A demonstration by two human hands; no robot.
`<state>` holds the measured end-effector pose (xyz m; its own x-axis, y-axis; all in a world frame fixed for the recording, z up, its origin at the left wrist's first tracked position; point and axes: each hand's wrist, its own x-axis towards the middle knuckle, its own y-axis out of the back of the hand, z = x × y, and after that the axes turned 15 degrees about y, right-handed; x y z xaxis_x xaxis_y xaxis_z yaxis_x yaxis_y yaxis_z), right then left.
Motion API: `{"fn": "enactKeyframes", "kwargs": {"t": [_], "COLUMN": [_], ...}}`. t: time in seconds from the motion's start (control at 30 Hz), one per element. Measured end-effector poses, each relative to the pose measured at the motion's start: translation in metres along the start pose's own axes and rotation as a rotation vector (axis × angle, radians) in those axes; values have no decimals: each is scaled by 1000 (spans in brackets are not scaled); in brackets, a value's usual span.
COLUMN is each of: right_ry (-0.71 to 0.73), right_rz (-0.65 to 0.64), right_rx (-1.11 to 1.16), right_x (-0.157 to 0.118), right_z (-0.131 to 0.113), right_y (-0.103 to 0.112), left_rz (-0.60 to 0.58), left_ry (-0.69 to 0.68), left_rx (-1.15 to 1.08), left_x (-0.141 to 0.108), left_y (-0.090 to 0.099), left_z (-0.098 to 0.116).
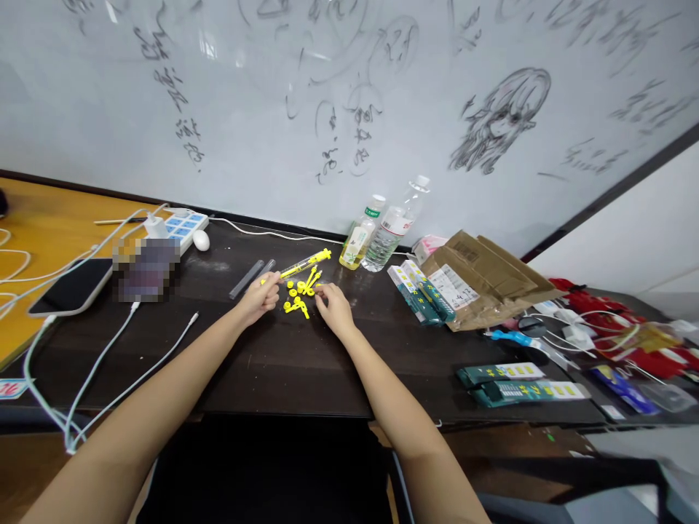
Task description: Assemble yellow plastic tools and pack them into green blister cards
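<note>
**Fitted tube (300, 267) Held, Loose Yellow Parts (297, 300) Left on the Tabletop**

Near the centre of the frame, the fitted tube was gripped at its near end by the left hand (261, 300), with fingers and thumb drawn closely around it. Its far end, capped in yellow, was pointed toward the upper right. The right hand (334, 309) was placed just beside the loose yellow parts, its fingers curled and narrowly spaced; whether a piece was pinched there could not be told.

The work was judged to be partly done: yellow pieces were carried by one clear tube, while two bare tubes (247, 279) were left lying left of centre on the dark table (284, 364). Rings and rod-like pieces were scattered between the hands, seemingly unused.

Across the top of the frame, the whiteboard (218, 73) was covered with handwritten characters, mostly too loose to be read. Printed labels were borne by the small bottle (357, 236) and the large bottle (389, 236), but no brand could be made out. Yellow characters were printed on the teal boxes (524, 392) at lower right. A white label was stuck to the cardboard package (486, 280), its text unreadable. Red digits, apparently "16", were shown on a tag (9, 388) at lower left.
</note>
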<state>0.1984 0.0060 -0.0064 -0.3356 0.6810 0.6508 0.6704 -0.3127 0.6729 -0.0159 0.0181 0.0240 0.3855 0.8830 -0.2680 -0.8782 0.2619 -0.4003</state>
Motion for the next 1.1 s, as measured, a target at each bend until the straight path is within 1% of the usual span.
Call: {"fn": "enactKeyframes", "kwargs": {"t": [0.1,0.23,0.4,0.57,0.77,0.83,0.97,1.03,1.1], "right_ry": [-24,-59,9,25,15,71,239,247,223], "right_rz": [-34,-64,-105,-175,-183,-185,-210,-208,-204], "right_rx": [-155,-184,-246,-347,-357,-333,-242,-230,-237], "right_x": [-3,-4,-1,2,2,2,4,6,7], "right_z": [3,11,12,8,6,2,-4,-5,-4], "right_y": [1,1,-9,-15,-13,-12,-13,-16,-19], "left_rz": [4,-18,-22,-36,-36,-42,-46,-49,-47], "left_ry": [6,-6,-6,11,14,16,13,13,12], "left_rx": [4,-3,8,38,47,45,49,54,61], "left_x": [2,3,2,2,3,3,5,6,6], "left_y": [2,2,1,-2,-2,-1,0,0,0], "left_z": [-3,-4,-4,-8,-11,-11,-13,-14,-14]}}
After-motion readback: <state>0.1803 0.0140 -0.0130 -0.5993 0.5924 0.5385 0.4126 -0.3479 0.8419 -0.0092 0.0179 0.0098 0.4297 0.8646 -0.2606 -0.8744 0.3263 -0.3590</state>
